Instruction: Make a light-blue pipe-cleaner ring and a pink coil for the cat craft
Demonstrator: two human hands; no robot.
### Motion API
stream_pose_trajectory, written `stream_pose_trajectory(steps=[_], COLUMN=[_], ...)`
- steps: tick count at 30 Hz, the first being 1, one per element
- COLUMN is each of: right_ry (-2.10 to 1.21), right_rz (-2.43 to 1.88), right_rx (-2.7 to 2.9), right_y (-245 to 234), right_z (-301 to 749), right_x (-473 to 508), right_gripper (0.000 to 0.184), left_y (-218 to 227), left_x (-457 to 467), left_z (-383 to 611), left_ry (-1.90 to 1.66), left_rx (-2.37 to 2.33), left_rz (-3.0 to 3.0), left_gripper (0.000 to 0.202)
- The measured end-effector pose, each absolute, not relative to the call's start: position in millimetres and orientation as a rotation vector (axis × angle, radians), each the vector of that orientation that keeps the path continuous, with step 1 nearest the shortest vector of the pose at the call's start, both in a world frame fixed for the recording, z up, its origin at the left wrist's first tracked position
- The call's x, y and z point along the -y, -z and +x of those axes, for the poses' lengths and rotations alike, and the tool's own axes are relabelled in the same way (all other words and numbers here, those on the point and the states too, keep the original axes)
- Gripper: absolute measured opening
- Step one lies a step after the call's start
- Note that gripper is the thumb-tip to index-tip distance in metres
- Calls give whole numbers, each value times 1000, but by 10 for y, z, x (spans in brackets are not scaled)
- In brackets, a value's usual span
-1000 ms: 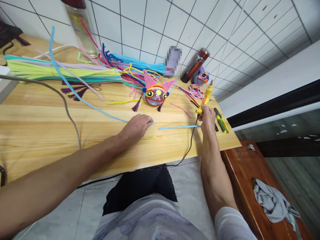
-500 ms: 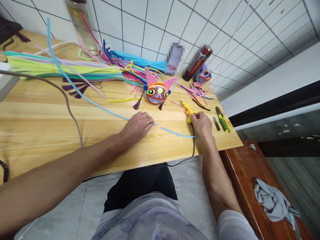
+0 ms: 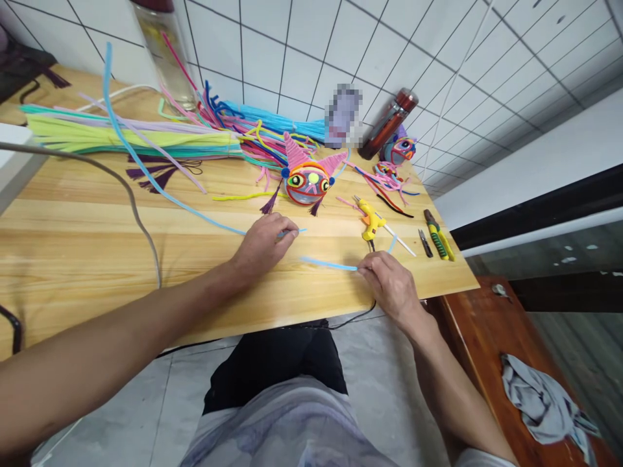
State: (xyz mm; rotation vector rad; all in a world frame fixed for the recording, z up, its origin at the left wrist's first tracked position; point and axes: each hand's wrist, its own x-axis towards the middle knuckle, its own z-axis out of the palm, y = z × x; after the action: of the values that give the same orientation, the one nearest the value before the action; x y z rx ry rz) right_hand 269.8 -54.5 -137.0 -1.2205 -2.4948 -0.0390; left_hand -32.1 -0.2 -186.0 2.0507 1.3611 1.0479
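My left hand (image 3: 265,245) is closed around a long blue pipe cleaner (image 3: 180,202), whose short end pokes out past the fingertips while the rest curves up to the left. Between finger and thumb, my right hand (image 3: 389,279) pinches a shorter blue pipe cleaner (image 3: 331,264), which points left and also shows behind the hand. Just beyond that hand, a yellow glue gun (image 3: 372,218) with a white glue stick (image 3: 399,240) lies on the table. A decorated face figure (image 3: 306,181) with pink ears and purple tassels sits ahead of my hands.
Bundles of coloured pipe cleaners (image 3: 131,133) lie along the back left, by a clear bottle (image 3: 163,58). A red flask (image 3: 392,123) and a second figure (image 3: 399,149) stand at the back right. Snips (image 3: 425,243) and pliers (image 3: 437,237) lie near the right edge.
My right hand has let go of the glue gun, moved towards me and taken hold of the short blue pipe cleaner. The left hand keeps its pipe cleaner, its tip raised slightly.
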Motion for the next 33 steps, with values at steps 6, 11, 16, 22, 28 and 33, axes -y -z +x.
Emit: stream_pose_trajectory(steps=[6, 11, 16, 22, 28, 33], right_ry=[56, -1, -48, -129, -288, -467], right_rz=[-860, -1105, -2020, -2588, -2582, -2231], right_rx=[2753, 2717, 2110, 1774, 1675, 1464], right_y=[1432, 1565, 1422, 1378, 1419, 1407], right_z=[2255, 2314, 2599, 2750, 2761, 2792], right_x=[420, 23, -100, -434, -697, -399], right_gripper=[24, 22, 27, 71, 54, 28], left_y=[1795, 1819, 1894, 1949, 1979, 1930], left_x=[-28, -54, -64, -36, -26, -2], left_z=[-352, -354, -347, -317, -294, -291], left_ry=[-1196, -1172, -1117, -1006, -833, -887], left_rx=[-1489, -1449, -1388, -1330, -1285, -1300], left_rz=[1784, 1827, 1956, 2100, 2292, 2246], left_gripper=[18, 17, 19, 20, 16, 16])
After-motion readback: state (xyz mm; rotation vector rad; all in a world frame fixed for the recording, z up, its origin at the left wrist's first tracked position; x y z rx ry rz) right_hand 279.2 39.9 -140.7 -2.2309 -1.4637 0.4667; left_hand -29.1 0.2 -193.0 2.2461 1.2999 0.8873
